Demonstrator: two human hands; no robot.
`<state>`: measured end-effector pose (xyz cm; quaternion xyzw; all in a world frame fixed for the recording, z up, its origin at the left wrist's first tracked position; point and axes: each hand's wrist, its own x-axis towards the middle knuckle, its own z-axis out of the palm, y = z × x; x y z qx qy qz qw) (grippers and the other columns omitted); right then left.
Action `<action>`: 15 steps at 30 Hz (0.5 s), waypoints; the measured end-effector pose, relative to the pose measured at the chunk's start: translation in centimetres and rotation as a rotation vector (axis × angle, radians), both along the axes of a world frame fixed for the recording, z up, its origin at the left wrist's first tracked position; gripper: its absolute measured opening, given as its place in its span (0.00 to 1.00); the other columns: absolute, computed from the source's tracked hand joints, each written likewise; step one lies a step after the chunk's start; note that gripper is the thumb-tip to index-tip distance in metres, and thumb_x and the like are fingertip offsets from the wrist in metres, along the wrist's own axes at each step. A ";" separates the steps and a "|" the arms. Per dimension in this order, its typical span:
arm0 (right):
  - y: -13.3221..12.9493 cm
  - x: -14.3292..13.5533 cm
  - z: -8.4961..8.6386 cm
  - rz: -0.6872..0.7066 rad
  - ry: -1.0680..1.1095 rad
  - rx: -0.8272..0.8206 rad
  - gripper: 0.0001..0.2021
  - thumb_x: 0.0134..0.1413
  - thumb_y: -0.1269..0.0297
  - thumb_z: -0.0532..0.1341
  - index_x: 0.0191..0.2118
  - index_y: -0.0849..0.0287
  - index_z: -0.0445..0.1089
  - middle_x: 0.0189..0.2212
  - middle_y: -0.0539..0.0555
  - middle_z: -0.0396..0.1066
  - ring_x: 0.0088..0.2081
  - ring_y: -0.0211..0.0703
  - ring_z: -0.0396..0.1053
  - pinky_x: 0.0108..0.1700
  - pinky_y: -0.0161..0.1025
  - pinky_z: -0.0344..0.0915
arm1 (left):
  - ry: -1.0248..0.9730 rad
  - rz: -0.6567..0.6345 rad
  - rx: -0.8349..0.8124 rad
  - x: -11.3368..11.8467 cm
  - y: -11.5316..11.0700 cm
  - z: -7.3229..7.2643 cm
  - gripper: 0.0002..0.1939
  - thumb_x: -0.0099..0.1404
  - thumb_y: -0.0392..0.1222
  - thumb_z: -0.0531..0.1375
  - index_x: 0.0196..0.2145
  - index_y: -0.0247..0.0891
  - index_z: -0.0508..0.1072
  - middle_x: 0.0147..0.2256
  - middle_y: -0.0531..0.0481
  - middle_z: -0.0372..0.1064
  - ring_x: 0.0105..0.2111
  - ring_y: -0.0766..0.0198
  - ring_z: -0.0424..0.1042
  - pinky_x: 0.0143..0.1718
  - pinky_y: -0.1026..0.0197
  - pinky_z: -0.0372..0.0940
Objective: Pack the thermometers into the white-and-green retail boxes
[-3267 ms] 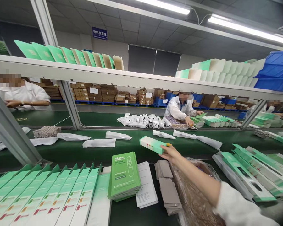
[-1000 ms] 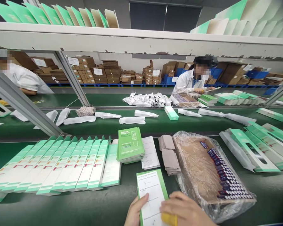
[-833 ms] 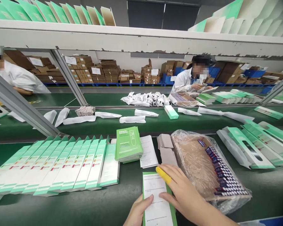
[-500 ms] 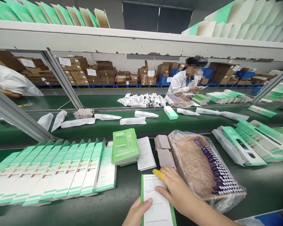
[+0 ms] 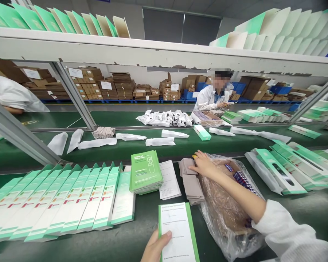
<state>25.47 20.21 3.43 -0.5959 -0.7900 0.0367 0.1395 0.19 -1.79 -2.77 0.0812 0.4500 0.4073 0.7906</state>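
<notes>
My left hand (image 5: pixel 157 246) grips a green booklet (image 5: pixel 192 233) at its lower left edge, the thumb pressed on a white printed leaflet (image 5: pixel 177 225) lying on top of it. My right hand (image 5: pixel 203 164), with a yellow cover on one fingertip, reaches over to the upper pile of grey-beige folded pouches (image 5: pixel 191 185). Its fingers are spread and touch that pile; no pouch is lifted. Under the right forearm lies a plastic-lined carton (image 5: pixel 218 207) with batteries (image 5: pixel 242 179), partly hidden by the arm.
Green booklets (image 5: pixel 144 169) and white leaflets (image 5: pixel 169 180) are stacked ahead. A row of green-white boxes (image 5: pixel 79 203) stands left; opened boxes (image 5: pixel 281 171) lie right. White sleeves (image 5: pixel 175 134) rest on the belt beyond. A shelf (image 5: pixel 153 51) crosses overhead. A co-worker (image 5: pixel 211 96) sits opposite.
My right hand has left the leaflet and moved up and right to the pouches. The booklet and leaflet stay in my left hand. White sleeves and a box on the belt shifted slightly right.
</notes>
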 end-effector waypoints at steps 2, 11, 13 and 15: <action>0.1 -0.3 -0.3 0.006 0.018 -0.014 0.20 0.46 0.60 0.70 0.43 0.66 0.71 0.57 0.74 0.65 0.66 0.70 0.51 0.65 0.61 0.46 | 0.018 0.010 -0.049 -0.1 0.0 -0.2 0.37 0.60 0.40 0.68 0.62 0.27 0.61 0.44 0.32 0.79 0.49 0.38 0.76 0.55 0.42 0.65; -1.3 -1.4 0.2 -0.076 0.343 0.051 0.10 0.48 0.64 0.61 0.36 0.56 0.59 0.37 0.61 0.71 0.46 0.61 0.69 0.50 0.56 0.63 | 0.037 0.053 -0.057 -0.2 0.5 -0.3 0.32 0.63 0.37 0.65 0.61 0.28 0.60 0.48 0.32 0.77 0.51 0.40 0.75 0.52 0.46 0.68; -1.7 -1.5 1.2 -0.112 0.463 0.048 0.12 0.52 0.60 0.59 0.39 0.56 0.57 0.37 0.61 0.71 0.43 0.59 0.71 0.46 0.54 0.65 | 0.054 0.063 -0.044 -0.3 0.7 -0.1 0.32 0.63 0.37 0.65 0.61 0.27 0.60 0.49 0.31 0.76 0.50 0.41 0.76 0.50 0.48 0.69; -3.3 -1.9 2.3 -0.106 0.573 0.021 0.14 0.56 0.56 0.56 0.44 0.56 0.55 0.38 0.60 0.73 0.41 0.56 0.74 0.43 0.52 0.68 | 0.066 0.071 -0.015 -0.2 0.9 0.0 0.31 0.63 0.39 0.65 0.60 0.28 0.61 0.47 0.31 0.77 0.48 0.41 0.77 0.48 0.48 0.70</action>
